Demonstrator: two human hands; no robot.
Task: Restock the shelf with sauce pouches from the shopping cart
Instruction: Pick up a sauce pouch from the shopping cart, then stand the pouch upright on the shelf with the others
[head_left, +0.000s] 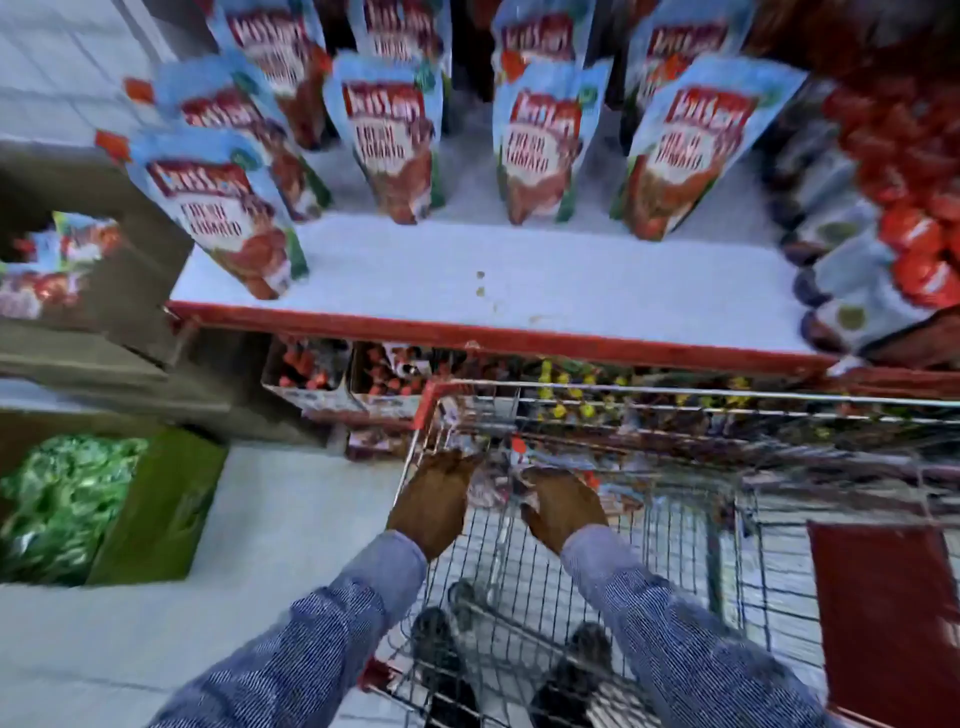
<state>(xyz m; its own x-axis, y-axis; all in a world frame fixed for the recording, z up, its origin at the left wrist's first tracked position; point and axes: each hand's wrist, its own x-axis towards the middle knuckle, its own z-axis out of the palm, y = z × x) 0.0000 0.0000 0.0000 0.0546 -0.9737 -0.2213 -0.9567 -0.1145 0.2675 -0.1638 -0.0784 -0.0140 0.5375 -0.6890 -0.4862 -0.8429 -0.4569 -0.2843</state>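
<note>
Several blue and red tomato sauce pouches (388, 140) stand upright in rows on the white shelf (519, 291) with a red front edge. Below it is the wire shopping cart (675, 519). Both my hands reach down into the cart's far left corner. My left hand (431, 499) and my right hand (561, 506) rest on a blurred pouch (496, 483) lying there. Motion blur hides the fingers, so the grip is unclear.
A green cardboard box (156, 509) of green packets stands on the floor at left. A brown carton (67, 260) with pouches sits left of the shelf. Red-capped bottles (904, 156) fill the shelf's right end. A red panel (888, 613) is in the cart at right.
</note>
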